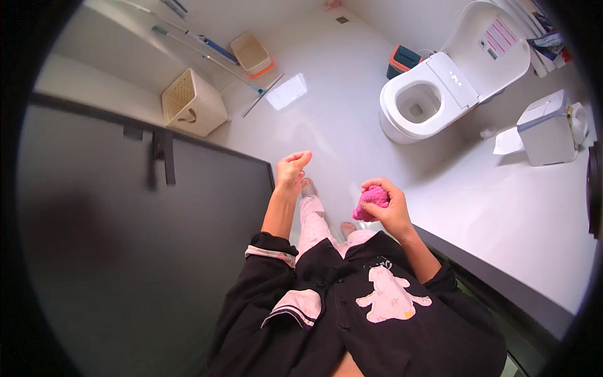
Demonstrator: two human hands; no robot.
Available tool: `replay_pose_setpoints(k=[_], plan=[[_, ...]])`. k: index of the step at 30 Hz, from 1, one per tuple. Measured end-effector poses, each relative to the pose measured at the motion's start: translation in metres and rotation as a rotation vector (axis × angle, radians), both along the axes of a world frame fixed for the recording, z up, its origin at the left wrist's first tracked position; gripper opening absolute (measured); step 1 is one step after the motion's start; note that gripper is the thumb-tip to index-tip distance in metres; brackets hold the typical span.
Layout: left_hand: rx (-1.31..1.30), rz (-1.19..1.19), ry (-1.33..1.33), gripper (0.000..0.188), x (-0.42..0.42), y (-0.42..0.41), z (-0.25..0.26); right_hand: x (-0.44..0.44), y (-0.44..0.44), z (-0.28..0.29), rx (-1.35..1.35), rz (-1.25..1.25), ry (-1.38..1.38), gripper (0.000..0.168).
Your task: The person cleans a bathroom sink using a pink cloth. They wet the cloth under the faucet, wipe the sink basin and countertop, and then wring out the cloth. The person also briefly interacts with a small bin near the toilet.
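Note:
A bunched pink cloth [370, 203], fuzzy like a towel or rag, is gripped in my right hand [393, 207] in front of my body. My left hand [292, 170] is raised beside the edge of the dark door, its fingers curled in and thumb on top. No object shows in that hand, though the inside of the curled fingers is hidden. Ahead and to the right stands a white toilet [405, 118] with its lid up and bowl uncovered; neither hand touches it.
A dark frosted door [141, 245] with a black handle [165, 158] stands at left. Beyond it are a cream woven basket [195, 103], a floor squeegee [262, 94] and a cream bin [252, 54]. A dark green and orange container [403, 61] sits by the toilet; a white trash bin [546, 132] is at right.

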State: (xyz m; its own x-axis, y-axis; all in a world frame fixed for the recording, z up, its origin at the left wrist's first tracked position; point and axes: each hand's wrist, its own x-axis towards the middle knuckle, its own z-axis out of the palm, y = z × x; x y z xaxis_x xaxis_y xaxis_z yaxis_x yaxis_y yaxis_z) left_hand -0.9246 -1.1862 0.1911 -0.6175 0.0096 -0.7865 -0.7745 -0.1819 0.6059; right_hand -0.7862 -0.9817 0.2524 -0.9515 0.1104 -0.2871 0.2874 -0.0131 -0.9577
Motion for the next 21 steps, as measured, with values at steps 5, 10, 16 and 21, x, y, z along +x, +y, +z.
replay_pose_setpoints(k=[5, 10, 16, 21], plan=[[-0.058, -0.231, 0.091, 0.016, -0.102, 0.004, -0.042, -0.064, -0.004, -0.038, 0.014, -0.175, -0.063, 0.028], [-0.098, -0.470, 0.106, 0.018, -0.259, 0.056, -0.085, -0.143, -0.003, -0.051, 0.086, -0.449, -0.079, 0.029], [-0.070, -0.674, 0.080, 0.019, -0.318, 0.175, -0.113, -0.139, 0.024, -0.079, 0.091, -0.741, -0.167, 0.027], [-0.010, -0.683, 0.036, 0.019, -0.390, 0.289, -0.147, -0.198, 0.085, -0.104, 0.046, -0.787, -0.180, 0.028]])
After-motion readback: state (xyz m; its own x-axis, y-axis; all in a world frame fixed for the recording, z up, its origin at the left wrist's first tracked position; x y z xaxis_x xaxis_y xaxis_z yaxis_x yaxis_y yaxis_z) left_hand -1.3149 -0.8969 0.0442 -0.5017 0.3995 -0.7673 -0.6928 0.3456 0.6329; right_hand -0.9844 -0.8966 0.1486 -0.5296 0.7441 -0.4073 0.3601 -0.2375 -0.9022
